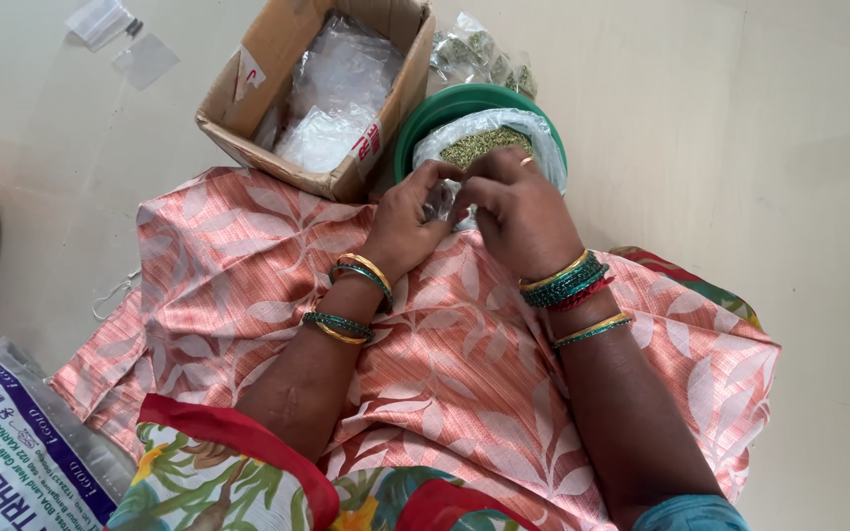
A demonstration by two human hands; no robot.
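Left hand (407, 218) and right hand (518, 208), fingers pinched shut together on a small clear pouch (442, 201), at 6 o'clock of the green bowl (423, 123) of greenish seeds, cardboard box (248, 84) at its 9 o'clock.

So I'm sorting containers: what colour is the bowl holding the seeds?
Green bowl, clearest in the head view.

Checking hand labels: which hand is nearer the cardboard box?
Left. The left hand is just right of the cardboard box, near its front corner. The right hand is farther right, by the green bowl.
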